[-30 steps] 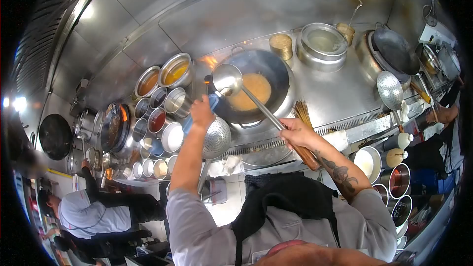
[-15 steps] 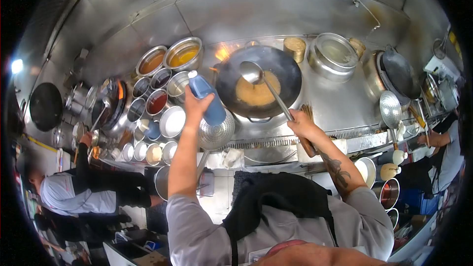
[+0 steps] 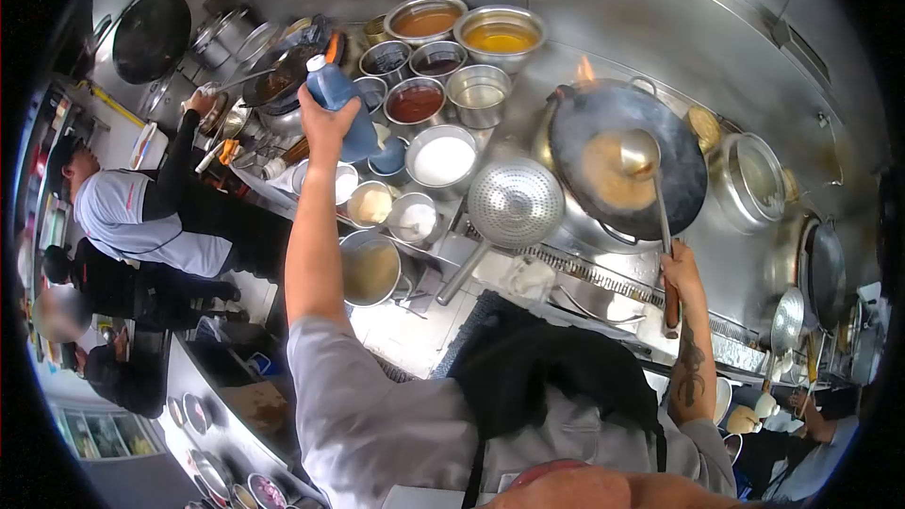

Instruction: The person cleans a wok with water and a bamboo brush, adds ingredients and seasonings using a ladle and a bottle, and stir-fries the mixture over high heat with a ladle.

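My left hand (image 3: pixel 327 123) is wrapped round a blue plastic bottle (image 3: pixel 361 139) with a white cap, raised over the left side of the seasoning pots. My right hand (image 3: pixel 683 273) grips a long-handled ladle (image 3: pixel 662 212) near its wooden end. The ladle's bowl is at the brownish liquid in a black wok (image 3: pixel 681 146); how deep it dips I cannot tell. Steam rises from the liquid (image 3: pixel 603 184), and a flame shows behind the wok. A perforated strainer (image 3: pixel 516 203) rests between the wok and the pots, its handle pointing toward me.
Metal pots hold red sauce (image 3: pixel 415 104), orange liquid (image 3: pixel 500 38) and white powder (image 3: pixel 440 155). A second blue bottle (image 3: pixel 387 156) stands among them. A lidded pot (image 3: pixel 754 184) is right of the wok. A co-worker (image 3: pixel 156 212) works at another wok on the left.
The view has swung left. My left hand has carried the blue bottle left, away from the wok and strainer. The ladle bowl has come down from above the wok to the liquid.
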### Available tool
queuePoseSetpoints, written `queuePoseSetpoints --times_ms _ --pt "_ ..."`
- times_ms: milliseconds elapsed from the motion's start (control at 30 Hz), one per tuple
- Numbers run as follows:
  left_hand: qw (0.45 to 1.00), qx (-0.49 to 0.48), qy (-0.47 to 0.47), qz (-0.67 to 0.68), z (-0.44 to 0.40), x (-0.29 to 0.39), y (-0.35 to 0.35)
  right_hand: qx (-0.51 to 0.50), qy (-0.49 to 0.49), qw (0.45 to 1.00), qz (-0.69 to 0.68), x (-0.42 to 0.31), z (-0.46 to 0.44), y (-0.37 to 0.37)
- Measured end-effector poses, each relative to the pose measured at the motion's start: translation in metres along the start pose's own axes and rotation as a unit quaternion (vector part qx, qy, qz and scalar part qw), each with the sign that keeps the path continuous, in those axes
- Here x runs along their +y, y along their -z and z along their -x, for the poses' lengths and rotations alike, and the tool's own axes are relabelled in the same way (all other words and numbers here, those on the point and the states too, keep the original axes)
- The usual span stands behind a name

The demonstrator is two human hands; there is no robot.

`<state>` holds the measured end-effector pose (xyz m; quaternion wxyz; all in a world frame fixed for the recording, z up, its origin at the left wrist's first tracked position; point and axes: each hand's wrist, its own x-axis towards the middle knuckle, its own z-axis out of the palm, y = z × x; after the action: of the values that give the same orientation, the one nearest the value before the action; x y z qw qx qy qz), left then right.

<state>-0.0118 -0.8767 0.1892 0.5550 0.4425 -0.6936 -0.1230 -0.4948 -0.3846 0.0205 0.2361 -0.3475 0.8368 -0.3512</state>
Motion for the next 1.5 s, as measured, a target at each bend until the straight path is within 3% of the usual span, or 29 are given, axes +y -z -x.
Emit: queuePoseSetpoints --times_ms 100,167,233,267,367,433,467,533,600,667,733,800,900,1033,1067,1167,1233,1300,1333,1367,1400,1467,1500 --pt "0.998 0.029 0.061 -0.001 -0.007 -0.029 0.007 0.006 0.038 0.999 0.008 0.017 -0.018 -0.027" --pt "0.998 0.059 0.011 0.033 -0.010 -0.080 -0.004 -0.011 0.036 0.999 0.015 0.007 -0.012 -0.023" --pt "0.994 0.047 0.035 0.089 -0.011 -0.117 -0.012 -0.051 -0.132 0.974 -0.176 -0.047 0.023 -0.005" --pt "0.996 0.059 0.037 0.061 -0.010 -0.140 -0.019 -0.045 -0.131 0.977 -0.165 -0.044 0.023 -0.002" --pt "0.996 0.077 0.005 -0.051 -0.010 -0.209 -0.046 0.047 0.005 0.999 0.005 -0.048 0.016 -0.025" --pt "0.995 0.069 0.037 -0.068 -0.006 -0.225 -0.057 0.083 0.008 0.994 0.071 -0.039 0.005 -0.047" --pt "0.993 0.065 0.058 -0.081 -0.005 -0.231 -0.062 0.078 -0.013 0.996 0.032 -0.040 0.006 -0.054" --pt "0.988 0.061 0.090 -0.106 0.001 -0.238 -0.071 0.035 -0.090 0.976 -0.193 -0.070 0.020 -0.049" --pt "0.988 0.048 0.079 -0.125 0.006 -0.252 -0.078 -0.018 -0.172 0.947 -0.271 -0.111 0.040 -0.024" --pt "0.986 0.050 0.058 -0.150 0.016 -0.258 -0.085 -0.023 -0.171 0.971 -0.164 -0.103 0.041 -0.010" --pt "0.992 0.042 0.049 -0.111 0.027 -0.269 -0.090 0.010 -0.095 0.991 -0.095 -0.088 0.036 -0.016" --pt "0.990 0.025 0.114 -0.077 0.037 -0.269 -0.093 0.059 -0.023 0.998 0.006 -0.065 0.018 -0.031" --pt "0.993 0.014 0.068 -0.095 0.044 -0.286 -0.095 0.032 -0.063 0.998 -0.001 -0.087 0.012 -0.048" --pt "0.980 -0.048 0.163 -0.102 0.055 -0.255 -0.083 -0.072 -0.126 0.972 -0.186 -0.116 0.055 -0.015" --pt "0.966 -0.095 0.209 -0.121 0.056 -0.240 -0.075 -0.080 -0.115 0.975 -0.175 -0.110 0.062 -0.002" --pt "0.958 -0.137 0.182 -0.174 0.058 -0.271 -0.053 -0.046 -0.099 0.990 -0.092 -0.080 0.056 0.013" --pt "0.973 -0.073 0.150 -0.160 0.059 -0.200 -0.025 0.008 -0.054 0.997 -0.058 -0.038 0.047 0.007" --pt "0.989 0.011 0.082 -0.123 0.067 -0.151 -0.004 0.015 -0.071 0.993 0.094 -0.058 0.024 -0.011" --pt "0.973 0.075 -0.006 -0.217 0.076 -0.115 0.002 -0.004 -0.048 0.994 0.097 -0.064 0.020 -0.015" --pt "0.986 0.054 0.016 -0.159 0.092 -0.084 0.010 -0.022 -0.024 0.995 0.099 -0.066 0.019 -0.017" --pt "0.994 0.032 0.037 -0.101 0.112 -0.053 0.016 0.003 0.076 0.994 0.080 -0.054 0.020 -0.014" --pt "0.990 -0.090 0.062 -0.089 0.164 -0.016 0.020 -0.086 0.020 0.996 0.014 -0.071 0.032 0.032" --pt "0.980 -0.175 0.089 0.018 0.203 0.024 0.019 -0.131 -0.010 0.991 -0.017 -0.072 0.037 0.052"
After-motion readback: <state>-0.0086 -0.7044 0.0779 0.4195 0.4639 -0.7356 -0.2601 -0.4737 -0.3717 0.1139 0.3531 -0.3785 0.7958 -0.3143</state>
